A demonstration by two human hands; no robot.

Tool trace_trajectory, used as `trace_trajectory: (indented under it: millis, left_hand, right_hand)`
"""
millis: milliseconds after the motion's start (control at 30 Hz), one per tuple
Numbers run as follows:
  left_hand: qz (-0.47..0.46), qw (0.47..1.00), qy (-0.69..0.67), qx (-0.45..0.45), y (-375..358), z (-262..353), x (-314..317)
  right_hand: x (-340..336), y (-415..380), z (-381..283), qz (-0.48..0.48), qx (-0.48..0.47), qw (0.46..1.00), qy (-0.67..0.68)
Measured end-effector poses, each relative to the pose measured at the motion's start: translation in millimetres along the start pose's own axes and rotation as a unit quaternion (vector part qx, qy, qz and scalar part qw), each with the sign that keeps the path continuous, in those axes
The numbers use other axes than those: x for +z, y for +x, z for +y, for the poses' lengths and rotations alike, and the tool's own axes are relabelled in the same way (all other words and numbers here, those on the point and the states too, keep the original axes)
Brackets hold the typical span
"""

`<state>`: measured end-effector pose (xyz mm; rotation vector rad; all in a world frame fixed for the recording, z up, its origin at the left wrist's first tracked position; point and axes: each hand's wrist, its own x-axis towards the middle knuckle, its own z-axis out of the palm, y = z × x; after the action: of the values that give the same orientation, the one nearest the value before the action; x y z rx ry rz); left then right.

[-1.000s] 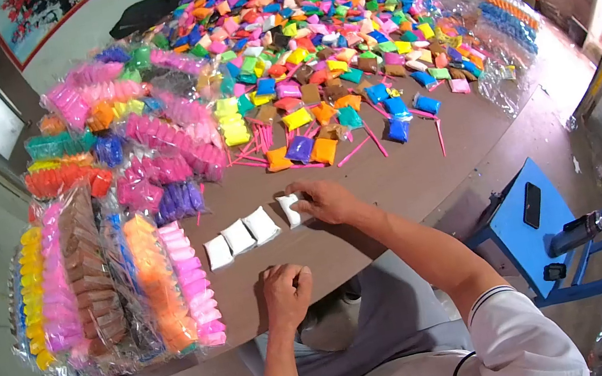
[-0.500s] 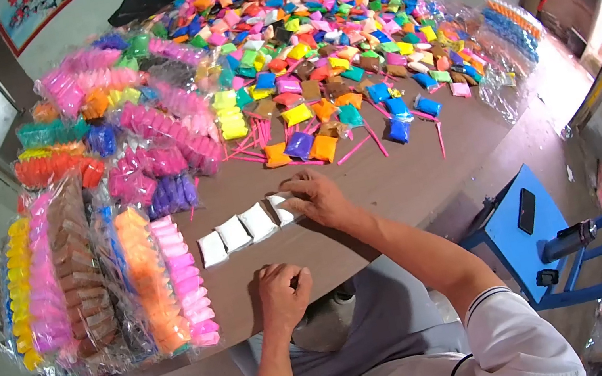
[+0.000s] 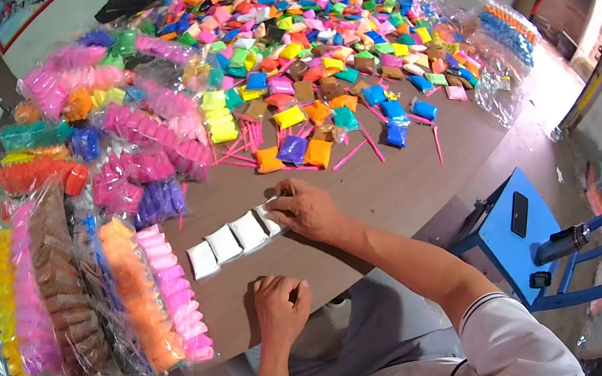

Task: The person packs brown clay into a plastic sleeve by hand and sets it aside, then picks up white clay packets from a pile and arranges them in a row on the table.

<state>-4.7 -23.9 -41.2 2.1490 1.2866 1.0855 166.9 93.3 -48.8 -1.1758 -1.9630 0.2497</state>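
two bare hands rest at the table [image 3: 426, 166]: the left hand [image 3: 283, 304] is loosely curled, holding nothing visible; the right hand [image 3: 303, 208], fingers partly bent, touches the rightmost of four white packets [image 3: 248, 231] in a row. pink sticks [image 3: 370, 143] lie beyond, then a heap of coloured packets [image 3: 307, 42] at the far side.

daylit from right | fisheye-curved, black corners | soft shadows beneath hands [image 3: 303, 210]
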Motion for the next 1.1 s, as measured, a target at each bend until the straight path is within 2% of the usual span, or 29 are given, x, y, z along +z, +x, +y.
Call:
trace_trajectory:
  millis: [167,300,333,400,433,467,500,567,600,633,700,900,933,1067,1100]
  left_hand:
    - [0.006,1.000,0.006,0.006,0,0,-1]
    - [-0.016,0.999,0.042,0.013,2,4,-3]
    - [-0.018,0.999,0.028,0.034,3,3,1]
    - [-0.012,0.999,0.038,0.011,-1,-1,2]
    - [-0.011,0.999,0.036,0.027,-1,-2,2]
    - [-0.008,0.999,0.043,0.010,-3,-3,3]
    - [-0.005,0.999,0.050,-0.009,-5,-3,4]
    - [-0.003,0.998,0.060,-0.009,-7,-3,4]
    - [0.002,0.997,0.072,-0.026,-7,-3,6]
    - [0.006,0.995,0.084,-0.045,-7,-2,6]
    - [0.000,0.996,0.078,-0.040,-9,-6,7]
    - [-0.018,0.993,0.104,-0.049,-11,-20,11]
    - [-0.022,0.992,0.110,-0.060,-11,-20,11]
    - [-0.019,0.991,0.119,-0.060,-8,-19,20]
    - [-0.025,0.991,0.120,-0.058,-7,-23,23]
  right_hand:
    - [6,1,-6,-0.004,0.023,0.999,-0.024]
    - [17,-1,7,0.005,-0.005,1.000,-0.009]
    - [17,0,9,0.003,0.000,1.000,0.001]
    - [6,3,9,-0.011,0.014,0.999,0.050]
    - [1,3,8,-0.023,0.025,0.996,0.086]
    - [8,5,14,0.076,0.004,0.986,0.148]
    - [2,5,11,0.086,0.002,0.986,0.142]
    - [-10,6,8,0.097,0.204,0.938,0.262]
    - [-7,3,9,0.128,0.174,0.952,0.218]
    - [-4,-2,6,0.126,0.189,0.945,0.237]
    - [11,-10,8,0.129,0.199,0.953,0.188]
    - [-11,-39,17,0.138,0.163,0.952,0.221]
    - [-33,-40,27,0.171,0.108,0.962,0.185]
    - [-118,-36,94,0.232,0.155,0.957,0.074]
    - [-134,-36,119,0.279,0.151,0.948,0.029]
